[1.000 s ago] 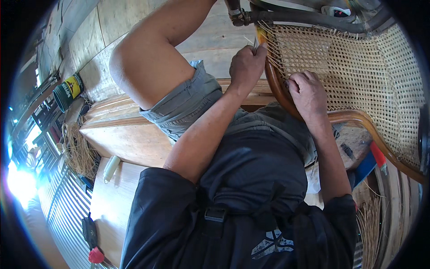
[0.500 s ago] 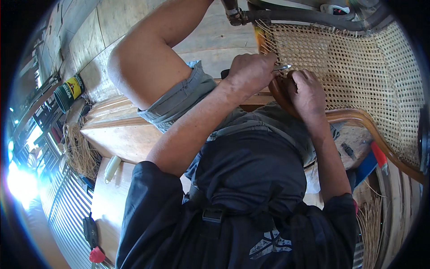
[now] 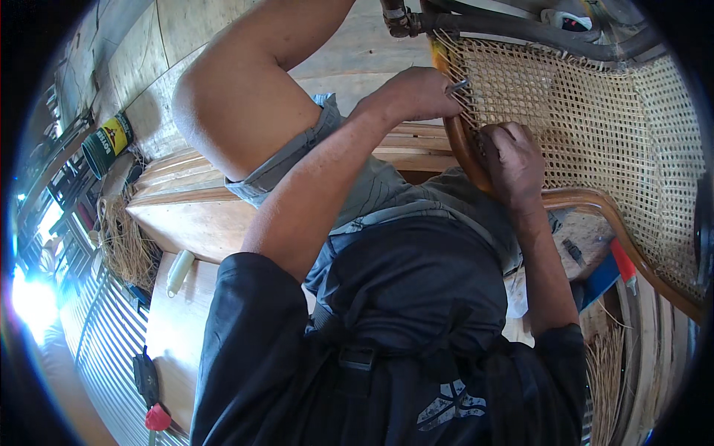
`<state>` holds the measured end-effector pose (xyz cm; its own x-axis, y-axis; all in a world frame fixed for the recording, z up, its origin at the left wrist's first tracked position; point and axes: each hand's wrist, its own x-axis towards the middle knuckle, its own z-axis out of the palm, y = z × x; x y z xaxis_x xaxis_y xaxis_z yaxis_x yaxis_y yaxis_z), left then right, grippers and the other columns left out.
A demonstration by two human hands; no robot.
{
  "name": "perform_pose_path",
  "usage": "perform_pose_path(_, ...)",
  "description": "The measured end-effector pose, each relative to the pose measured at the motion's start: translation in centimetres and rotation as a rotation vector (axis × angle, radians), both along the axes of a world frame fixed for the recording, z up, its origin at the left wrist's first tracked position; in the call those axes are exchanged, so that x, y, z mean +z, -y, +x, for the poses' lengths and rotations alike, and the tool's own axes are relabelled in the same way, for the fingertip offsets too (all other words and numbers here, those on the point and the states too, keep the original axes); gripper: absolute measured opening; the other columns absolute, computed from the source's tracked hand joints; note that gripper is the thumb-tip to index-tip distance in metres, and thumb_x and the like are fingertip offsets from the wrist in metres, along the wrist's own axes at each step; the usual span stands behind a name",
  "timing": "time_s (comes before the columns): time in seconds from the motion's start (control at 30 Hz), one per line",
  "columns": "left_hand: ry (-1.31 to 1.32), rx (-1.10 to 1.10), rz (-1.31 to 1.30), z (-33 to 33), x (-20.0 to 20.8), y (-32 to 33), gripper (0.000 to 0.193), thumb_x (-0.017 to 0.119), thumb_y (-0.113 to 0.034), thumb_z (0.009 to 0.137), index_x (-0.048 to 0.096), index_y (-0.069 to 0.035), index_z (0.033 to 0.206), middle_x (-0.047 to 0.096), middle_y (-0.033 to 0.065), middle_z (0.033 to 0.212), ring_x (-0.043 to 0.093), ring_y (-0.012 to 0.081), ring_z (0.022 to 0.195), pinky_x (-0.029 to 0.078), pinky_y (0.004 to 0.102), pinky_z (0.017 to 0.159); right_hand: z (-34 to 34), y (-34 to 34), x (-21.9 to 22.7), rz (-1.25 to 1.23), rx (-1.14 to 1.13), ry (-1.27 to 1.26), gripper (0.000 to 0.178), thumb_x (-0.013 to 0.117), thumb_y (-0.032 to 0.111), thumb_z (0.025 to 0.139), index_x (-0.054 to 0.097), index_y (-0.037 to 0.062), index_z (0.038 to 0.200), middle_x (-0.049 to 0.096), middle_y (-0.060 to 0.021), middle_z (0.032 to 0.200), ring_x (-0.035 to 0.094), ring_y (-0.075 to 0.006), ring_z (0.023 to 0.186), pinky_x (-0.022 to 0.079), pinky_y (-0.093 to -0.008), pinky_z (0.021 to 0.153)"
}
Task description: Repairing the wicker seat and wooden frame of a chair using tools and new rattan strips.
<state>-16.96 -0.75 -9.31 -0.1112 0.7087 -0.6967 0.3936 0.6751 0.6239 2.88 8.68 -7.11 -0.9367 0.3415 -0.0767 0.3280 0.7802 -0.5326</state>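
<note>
1. The woven cane panel [image 3: 587, 126] fills the upper right of the view, bordered by a curved wooden rim [image 3: 460, 141]. Work at its left edge, where the loose strands [image 3: 445, 53] meet the rim near the top centre-right.
2. Your left hand [image 3: 422, 94] is closed around a thin metal tool [image 3: 457, 86], its end showing just above the strands. Best to hold it short like this and lean on the rim, so that a slip is small.
3. Your right hand [image 3: 513, 157] has curled fingers at the panel's edge, lower down the rim. Whether they pinch a strand cannot be told; they hide it. A steady press there should stop the weave shifting.
4. Guide the tip one strand at a time, at a low angle; a steep push could split the cane. Point it away from your right fingers, which sit near its path.
5. Mind the dark metal tube [image 3: 520, 31] along the upper right; it could crowd your left hand near the top.
6. Farther out, a bundle of cane [image 3: 606, 379] stands at lower right.
</note>
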Motion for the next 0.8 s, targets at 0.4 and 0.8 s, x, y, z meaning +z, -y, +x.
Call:
perform_pose_path(0.4, 0.132, 0.009, -0.008, 0.3, -1.8, 0.5, 0.047, 0.066, -0.045, 0.078, 0.068, -0.002, 0.097, 0.067, 0.0186, 0.081, 0.064, 0.0302, 0.077, 0.048, 0.0391, 0.074, 0.9, -2.2, 0.5, -0.323, -0.09, 0.073, 0.026, 0.056, -0.001, 0.082, 0.064, 0.0048, 0.106, 0.063, -0.0118, 0.102, 0.062, -0.0275, 0.088, 0.05, -0.0352, 0.078)
perform_pose_path(0.8, 0.143, -0.021, 0.057, -0.1, -2.1, 0.4, 0.047, 0.063, -0.045, 0.081, 0.065, -0.001, 0.097, 0.065, 0.0154, 0.076, 0.062, 0.0271, 0.071, 0.047, 0.0384, 0.07, 0.3, -1.3, 1.1, -0.095, 0.141, 0.095, 0.021, 0.059, 0.005, 0.08, 0.066, 0.0068, 0.1, 0.059, -0.0083, 0.095, 0.057, -0.0277, 0.088, 0.05, -0.0379, 0.076)
